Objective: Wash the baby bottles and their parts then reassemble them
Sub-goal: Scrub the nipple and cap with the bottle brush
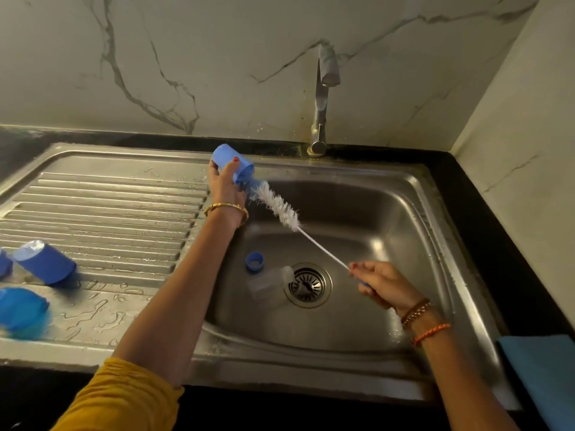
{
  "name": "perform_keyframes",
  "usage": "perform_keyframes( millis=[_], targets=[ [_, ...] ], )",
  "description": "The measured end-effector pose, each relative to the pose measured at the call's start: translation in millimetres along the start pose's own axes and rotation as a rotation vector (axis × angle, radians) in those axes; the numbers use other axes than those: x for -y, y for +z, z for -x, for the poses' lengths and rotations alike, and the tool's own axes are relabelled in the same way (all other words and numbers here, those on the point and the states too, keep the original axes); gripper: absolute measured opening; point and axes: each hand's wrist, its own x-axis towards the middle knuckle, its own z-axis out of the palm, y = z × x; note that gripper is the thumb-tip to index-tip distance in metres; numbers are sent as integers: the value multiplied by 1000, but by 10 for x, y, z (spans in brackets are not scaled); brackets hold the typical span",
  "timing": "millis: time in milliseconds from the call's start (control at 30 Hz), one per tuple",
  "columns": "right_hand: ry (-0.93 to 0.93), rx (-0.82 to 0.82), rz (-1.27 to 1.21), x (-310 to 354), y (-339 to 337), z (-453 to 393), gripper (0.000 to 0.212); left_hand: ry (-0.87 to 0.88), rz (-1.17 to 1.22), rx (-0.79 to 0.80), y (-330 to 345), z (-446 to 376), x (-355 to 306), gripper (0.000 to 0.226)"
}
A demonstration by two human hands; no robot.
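Above the sink (413, 231), a light-blue cap (231, 163) was gripped by the left hand (225, 185), fingers curled round it; the bottle brush (277, 206), its handle pinched by the right hand (378, 283), was at its mouth. Scrubbing judged underway; rinsing likely next. Clear bottle (269, 283) and blue ring (254, 261) lay below.

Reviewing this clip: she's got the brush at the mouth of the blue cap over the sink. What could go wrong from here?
1. The left hand holds the light blue plastic cap with only a few fingers; a hard push from the white bristle bottle brush might knock it into the steel sink basin.
2. The right hand grips the brush at the far end of its thin handle, so control may be poor.
3. The clear plastic bottle lies by the drain strainer, where dirty runoff could reach it.
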Motion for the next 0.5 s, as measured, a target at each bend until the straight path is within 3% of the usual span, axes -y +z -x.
perform_keyframes(
  millis=[67,167,233,300,400,433,500],
  targets=[
    [-261,-251,249,-19,17,-14,17,2,24,-50,-13,6,-28,53],
    [-628,-803,719,-28,-38,-23,15,-8,52,-123,4,42,-23,54],
    [-745,-1009,844,28,-56,17,22,-30,9,-143,-12,62,40,56],
    [-550,-842,578,163,-53,53,29,-53,-35,-125,-57,75,111,60],
    [71,-177,-26,341,-124,123,36,-93,57,-81,-130,105,181,60],
    [175,-78,-80,341,-159,107,36,-101,104,-69,-128,121,185,59],
    [180,-45,-5,331,-200,81,35,-92,158,-59,-100,127,173,59]
  ],
)
